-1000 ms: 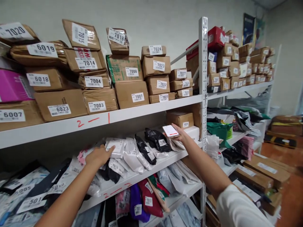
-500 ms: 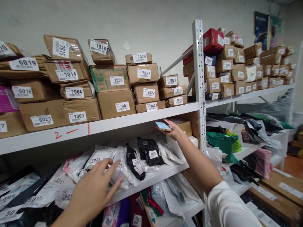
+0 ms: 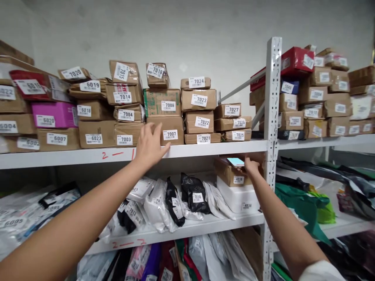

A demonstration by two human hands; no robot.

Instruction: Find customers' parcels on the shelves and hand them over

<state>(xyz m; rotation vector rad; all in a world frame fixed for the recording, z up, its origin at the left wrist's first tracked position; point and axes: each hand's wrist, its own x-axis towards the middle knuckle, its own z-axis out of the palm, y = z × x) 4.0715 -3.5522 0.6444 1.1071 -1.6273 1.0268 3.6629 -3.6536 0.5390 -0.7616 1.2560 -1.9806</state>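
My left hand (image 3: 150, 145) is raised at the edge of the upper shelf (image 3: 199, 149), fingers apart and holding nothing. Its fingertips overlap the gap between the cardboard box labelled 7003 (image 3: 125, 129) and the box labelled 7007 (image 3: 172, 124); whether they touch is unclear. Farther right, under that shelf, my right hand (image 3: 251, 166) grips a phone (image 3: 235, 162) with a lit, pale blue screen. The phone is held just above or against the box labelled 4039 (image 3: 228, 171), which rests on a white box labelled 4038 (image 3: 238, 197).
Several labelled boxes, among them a purple one (image 3: 54, 113), are stacked along the upper shelf. Black and white parcel bags (image 3: 191, 193) lie on the shelf below. A perforated white post (image 3: 272, 97) divides this rack from another loaded one at right.
My left hand has risen from the bagged parcels to the upper row of boxes. The right hand still holds the phone, and the view has swung left.
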